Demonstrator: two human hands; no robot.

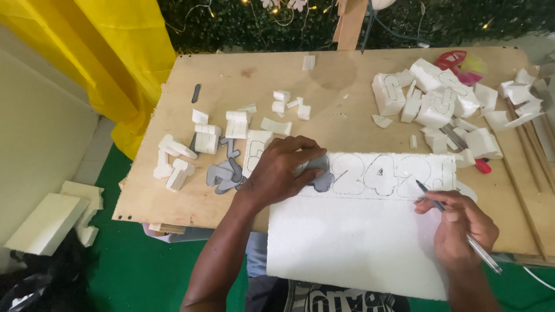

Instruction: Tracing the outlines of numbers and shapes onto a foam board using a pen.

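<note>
A white foam sheet [358,237] lies on the wooden board [243,81], with several outlined shapes drawn in a row along its top edge. My left hand [280,170] presses a grey cut-out template [321,179] flat on the sheet's top left corner. My right hand [462,222] grips a pen [457,222], its tip touching the sheet near the right end of the drawn row. More grey templates [222,173] lie just left of my left hand.
Several cut white foam blocks [202,141] are scattered at the left of the board, and a bigger pile [439,101] sits at the back right. A red-handled cutter [477,164] lies by the sheet's right corner. Yellow fabric [115,52] hangs at the left. Foam slabs [49,222] rest on the floor.
</note>
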